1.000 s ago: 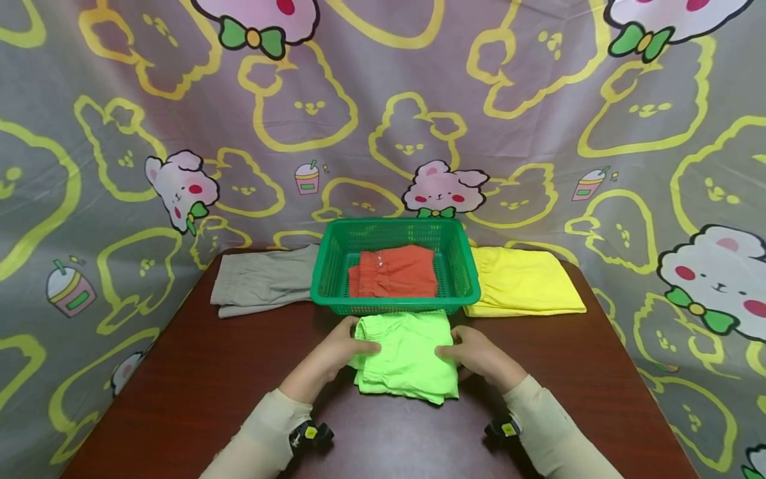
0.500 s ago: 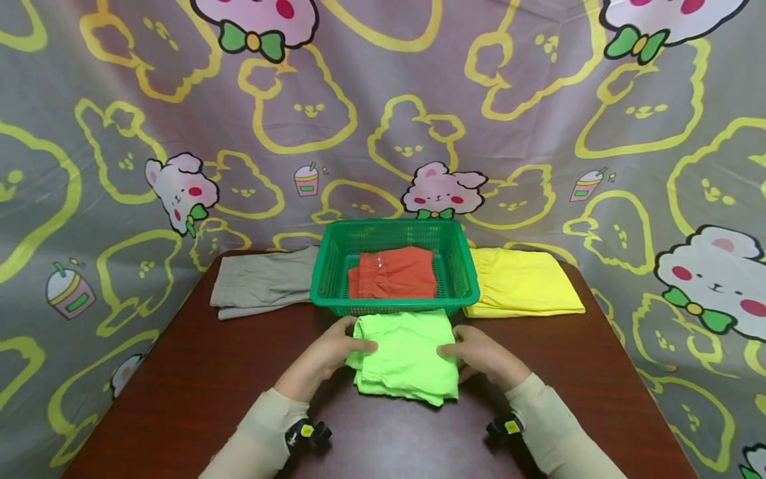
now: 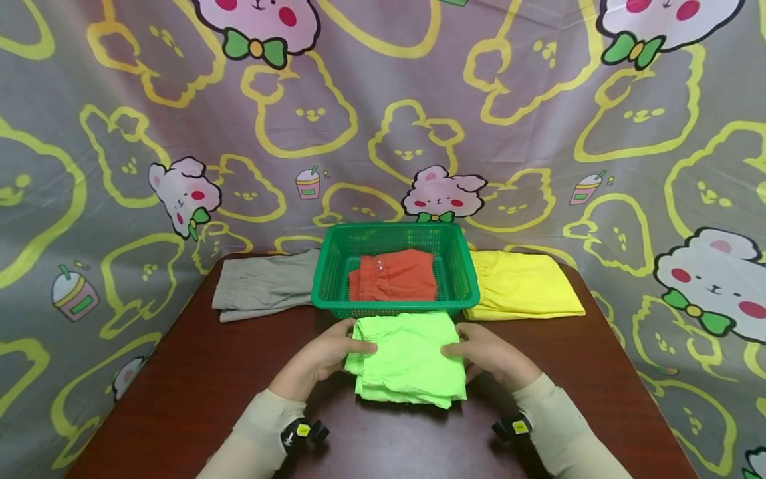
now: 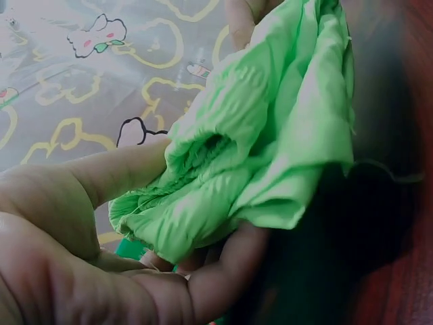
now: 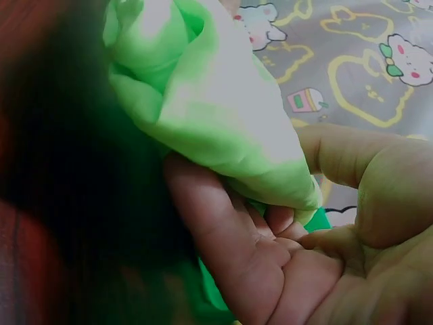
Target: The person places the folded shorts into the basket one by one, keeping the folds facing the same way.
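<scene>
Folded lime-green shorts (image 3: pixel 413 359) with a gathered elastic waistband are held between both hands, in front of the basket. My left hand (image 3: pixel 326 352) grips their left side, thumb on top and fingers underneath. On the opposite side my right hand (image 3: pixel 493 352) pinches the folded edge the same way. In the left wrist view the bunched waistband (image 4: pixel 196 162) sits between thumb and fingers, and the cloth stands off the dark table. The right wrist view shows fingers (image 5: pixel 223 230) under the smooth folded end.
Behind the shorts stands a green plastic basket (image 3: pixel 395 306) with folded orange-red shorts (image 3: pixel 401 276) inside. Folded grey shorts (image 3: pixel 263 283) lie left of it, folded yellow shorts (image 3: pixel 526 283) right of it. A cartoon-print curtain (image 3: pixel 383 146) hangs behind the brown table (image 3: pixel 197 379).
Both hands keep hold of the lime-green shorts. The right hand has shifted slightly to the right, and the shorts look spread a little wider. The basket and the other shorts stay put.
</scene>
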Demonstrator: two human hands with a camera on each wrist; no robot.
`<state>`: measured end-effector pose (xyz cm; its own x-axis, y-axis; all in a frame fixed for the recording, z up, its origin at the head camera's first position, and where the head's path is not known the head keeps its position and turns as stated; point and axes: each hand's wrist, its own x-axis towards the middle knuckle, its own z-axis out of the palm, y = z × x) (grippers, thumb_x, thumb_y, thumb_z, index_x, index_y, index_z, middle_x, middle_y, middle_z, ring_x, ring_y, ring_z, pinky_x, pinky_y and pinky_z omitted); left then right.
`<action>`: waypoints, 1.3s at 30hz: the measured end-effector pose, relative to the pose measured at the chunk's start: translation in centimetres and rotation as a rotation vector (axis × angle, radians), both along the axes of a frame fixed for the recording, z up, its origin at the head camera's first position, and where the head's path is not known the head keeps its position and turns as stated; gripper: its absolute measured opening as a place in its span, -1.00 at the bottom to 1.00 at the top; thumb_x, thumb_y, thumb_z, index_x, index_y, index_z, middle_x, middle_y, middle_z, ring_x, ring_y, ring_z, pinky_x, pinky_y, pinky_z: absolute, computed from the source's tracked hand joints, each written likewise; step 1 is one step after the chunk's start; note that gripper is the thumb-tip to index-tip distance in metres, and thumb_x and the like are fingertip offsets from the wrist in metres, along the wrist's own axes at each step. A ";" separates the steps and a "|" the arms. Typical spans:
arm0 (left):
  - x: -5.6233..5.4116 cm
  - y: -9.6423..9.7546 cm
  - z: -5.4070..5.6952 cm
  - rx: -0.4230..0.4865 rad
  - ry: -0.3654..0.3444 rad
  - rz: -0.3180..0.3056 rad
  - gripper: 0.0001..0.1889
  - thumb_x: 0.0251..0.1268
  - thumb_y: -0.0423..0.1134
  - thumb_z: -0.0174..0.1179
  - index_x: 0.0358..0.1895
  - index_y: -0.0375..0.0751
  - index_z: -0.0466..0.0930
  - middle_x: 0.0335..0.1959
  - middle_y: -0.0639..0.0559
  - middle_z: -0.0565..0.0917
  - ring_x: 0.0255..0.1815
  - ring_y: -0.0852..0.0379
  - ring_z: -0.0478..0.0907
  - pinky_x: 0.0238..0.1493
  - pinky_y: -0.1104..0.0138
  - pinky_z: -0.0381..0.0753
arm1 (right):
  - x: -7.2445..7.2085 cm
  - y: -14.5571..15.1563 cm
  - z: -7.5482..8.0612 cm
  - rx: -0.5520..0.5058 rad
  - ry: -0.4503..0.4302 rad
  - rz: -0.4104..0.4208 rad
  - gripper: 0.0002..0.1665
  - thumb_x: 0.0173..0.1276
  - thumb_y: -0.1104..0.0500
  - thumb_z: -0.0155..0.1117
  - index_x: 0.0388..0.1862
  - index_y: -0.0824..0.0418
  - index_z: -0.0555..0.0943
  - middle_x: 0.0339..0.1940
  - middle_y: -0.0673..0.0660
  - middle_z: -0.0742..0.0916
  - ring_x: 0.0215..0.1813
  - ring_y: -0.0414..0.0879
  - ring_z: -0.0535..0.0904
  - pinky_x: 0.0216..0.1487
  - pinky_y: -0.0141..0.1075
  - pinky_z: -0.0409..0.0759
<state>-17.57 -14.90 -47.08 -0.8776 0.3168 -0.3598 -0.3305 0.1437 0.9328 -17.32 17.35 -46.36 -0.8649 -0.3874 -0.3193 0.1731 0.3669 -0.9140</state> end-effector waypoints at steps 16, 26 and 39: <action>1.2 -0.8 2.1 -0.049 -0.009 -0.008 0.14 0.29 -0.21 0.42 0.66 -0.32 -0.31 0.65 -0.43 -0.23 0.64 -0.40 -0.20 0.41 -0.43 0.06 | 0.3 0.8 1.4 -0.044 0.010 0.058 -0.50 0.42 0.03 0.39 0.06 0.37 0.47 -0.16 0.25 0.68 -0.24 0.10 0.75 -0.32 0.03 0.75; 1.2 -1.1 2.9 0.053 0.022 -0.052 0.02 0.36 -0.27 0.35 0.63 -0.34 -0.25 0.47 -0.39 0.22 0.24 -0.16 0.49 0.10 -0.04 0.64 | 0.6 0.9 2.4 -0.089 0.052 0.083 -0.46 0.43 0.05 0.38 0.12 0.39 0.43 -0.17 0.24 0.74 -0.27 0.14 0.76 -0.31 0.05 0.74; 1.2 -1.3 3.9 0.175 0.064 -0.103 -0.29 0.42 -0.34 0.28 0.46 -0.29 0.04 0.07 -0.17 0.59 -0.02 0.00 0.66 0.01 0.03 0.70 | 1.0 0.9 3.4 -0.125 0.057 0.076 -0.41 0.45 0.05 0.37 0.19 0.42 0.38 -0.11 0.23 0.76 -0.23 0.11 0.78 -0.26 0.04 0.75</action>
<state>-16.42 -16.18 -43.21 -0.8565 0.4590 -0.2359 -0.2619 0.0072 0.9651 -16.37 18.23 -42.94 -0.8468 -0.4863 -0.2153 0.0955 0.2592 -0.9611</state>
